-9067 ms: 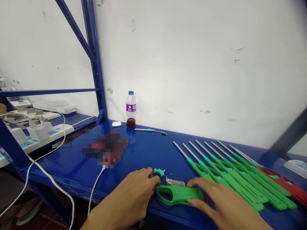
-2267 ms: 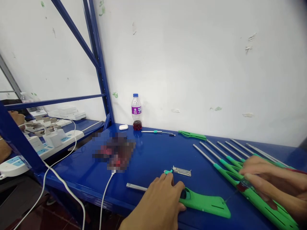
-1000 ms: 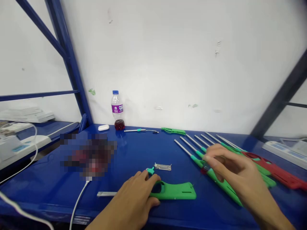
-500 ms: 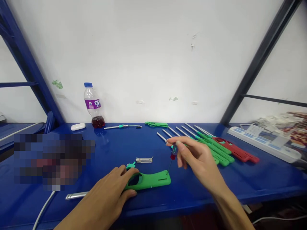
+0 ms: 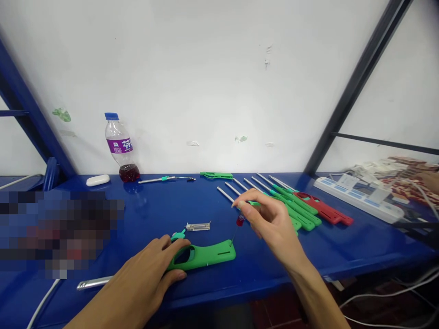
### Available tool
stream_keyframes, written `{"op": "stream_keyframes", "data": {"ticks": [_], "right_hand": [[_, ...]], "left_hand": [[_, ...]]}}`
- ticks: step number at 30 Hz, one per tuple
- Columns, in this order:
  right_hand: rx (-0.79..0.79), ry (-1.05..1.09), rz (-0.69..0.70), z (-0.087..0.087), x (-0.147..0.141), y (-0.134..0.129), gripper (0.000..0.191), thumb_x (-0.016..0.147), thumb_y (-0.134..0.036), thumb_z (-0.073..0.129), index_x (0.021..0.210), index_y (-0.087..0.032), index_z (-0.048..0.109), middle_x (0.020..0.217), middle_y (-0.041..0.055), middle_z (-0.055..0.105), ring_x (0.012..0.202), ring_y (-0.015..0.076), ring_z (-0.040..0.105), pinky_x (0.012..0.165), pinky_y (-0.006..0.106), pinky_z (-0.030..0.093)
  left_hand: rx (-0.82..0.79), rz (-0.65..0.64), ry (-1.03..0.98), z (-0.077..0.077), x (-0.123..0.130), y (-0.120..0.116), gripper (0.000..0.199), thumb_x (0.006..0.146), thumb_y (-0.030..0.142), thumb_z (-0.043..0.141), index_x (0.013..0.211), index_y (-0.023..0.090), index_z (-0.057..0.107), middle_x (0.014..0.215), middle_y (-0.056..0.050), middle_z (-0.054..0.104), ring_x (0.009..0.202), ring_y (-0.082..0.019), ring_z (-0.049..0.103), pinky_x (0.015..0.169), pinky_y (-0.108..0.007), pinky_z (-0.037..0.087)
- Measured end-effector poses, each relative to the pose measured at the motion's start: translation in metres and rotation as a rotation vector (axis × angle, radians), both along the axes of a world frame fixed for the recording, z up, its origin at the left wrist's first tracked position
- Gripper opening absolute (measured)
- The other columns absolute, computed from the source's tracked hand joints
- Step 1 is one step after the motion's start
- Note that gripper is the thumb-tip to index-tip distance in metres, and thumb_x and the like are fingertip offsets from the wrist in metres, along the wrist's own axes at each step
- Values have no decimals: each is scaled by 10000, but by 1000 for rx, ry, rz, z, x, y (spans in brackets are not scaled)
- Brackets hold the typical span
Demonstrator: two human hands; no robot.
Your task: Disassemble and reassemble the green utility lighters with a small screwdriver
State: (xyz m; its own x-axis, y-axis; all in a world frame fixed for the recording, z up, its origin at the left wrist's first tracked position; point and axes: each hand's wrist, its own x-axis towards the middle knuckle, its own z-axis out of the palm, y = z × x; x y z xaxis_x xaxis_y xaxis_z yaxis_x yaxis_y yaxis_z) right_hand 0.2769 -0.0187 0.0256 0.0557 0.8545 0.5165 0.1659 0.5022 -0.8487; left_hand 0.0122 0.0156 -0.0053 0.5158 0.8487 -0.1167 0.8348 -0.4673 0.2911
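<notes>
Bottle: dark red liquid at bottom, beyond left fingers.
Left hand: palm down, thumb and fingers clamped on green lighter.
Clear case: just past left fingertips; contents too small to tell.
Screwdriver: under right fingertips, tip at the lighter's far end.
Right hand: raised off table, fingers pinched on the handle.

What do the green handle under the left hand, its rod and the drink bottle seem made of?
Green handle: probably moulded plastic, evenly coloured with a satin sheen.
Rod: likely metal, silvery with bright highlights.
Drink bottle: apparently clear plastic, glossy; the wall shows through.
</notes>
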Motion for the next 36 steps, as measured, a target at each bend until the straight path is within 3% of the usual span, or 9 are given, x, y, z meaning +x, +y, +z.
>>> {"op": "stream_keyframes", "data": {"ticks": [3,7,10,13,18,23,28,31,36], "right_hand": [[-32,16,62,-3,2,2,238,1105,-453,577,1135,-265,718,1005,18,722,458,55,374,461,236,337],[61,-3,-7,-5,1,4,316,1072,-493,620,944,-225,728,1018,31,677,542,88,455,583,271,446],[87,-12,-80,-4,-2,4,235,1027,-445,706,937,-231,744,928,17,661,553,101,437,521,253,381],[28,5,-66,-4,-4,3,248,1100,-443,575,1071,-258,737,911,5,699,480,83,370,469,248,332],[67,1,-93,-3,-4,3,190,969,-413,773,920,-232,745,953,2,639,547,78,420,510,251,351],[9,2,-84,-2,-4,2,243,1064,-444,621,1073,-248,764,962,14,701,474,71,384,458,257,308],[36,-43,-168,0,-4,1,182,987,-404,743,942,-230,770,916,0,660,506,76,400,468,261,288],[-3,-90,-115,2,-3,0,247,1091,-420,576,1119,-263,765,979,8,712,471,74,386,459,260,306],[74,-128,-157,3,-3,-3,135,1005,-363,729,957,-244,775,1036,14,660,582,85,511,525,252,379]], "left_hand": [[-17,4,25,2,1,0,504,1002,308,447,1486,293,588,1504,-100,612,1375,-364,591,1147,-549,476],[-8,15,26,2,3,1,501,1006,313,459,1490,300,585,1507,-101,612,1370,-369,597,1139,-559,482],[-9,14,49,2,2,2,504,1010,309,457,1501,312,573,1524,-94,601,1392,-358,583,1160,-559,466],[-8,11,63,0,1,2,500,1021,329,448,1506,321,569,1540,-92,588,1430,-358,550,1176,-568,450],[3,14,52,-2,1,2,501,1015,325,470,1505,339,570,1562,-73,573,1477,-352,501,1198,-561,429],[-10,11,84,7,7,2,489,1018,306,475,1495,319,584,1519,-94,609,1393,-362,588,1148,-559,483],[-13,9,98,6,7,2,492,1018,298,476,1498,326,579,1538,-86,593,1424,-359,557,1162,-557,468],[0,18,79,2,4,2,500,1024,321,465,1515,339,558,1540,-81,589,1436,-362,543,1163,-571,464],[-4,12,75,2,4,3,499,1011,319,486,1502,325,577,1518,-93,607,1411,-360,567,1167,-560,461]]}}
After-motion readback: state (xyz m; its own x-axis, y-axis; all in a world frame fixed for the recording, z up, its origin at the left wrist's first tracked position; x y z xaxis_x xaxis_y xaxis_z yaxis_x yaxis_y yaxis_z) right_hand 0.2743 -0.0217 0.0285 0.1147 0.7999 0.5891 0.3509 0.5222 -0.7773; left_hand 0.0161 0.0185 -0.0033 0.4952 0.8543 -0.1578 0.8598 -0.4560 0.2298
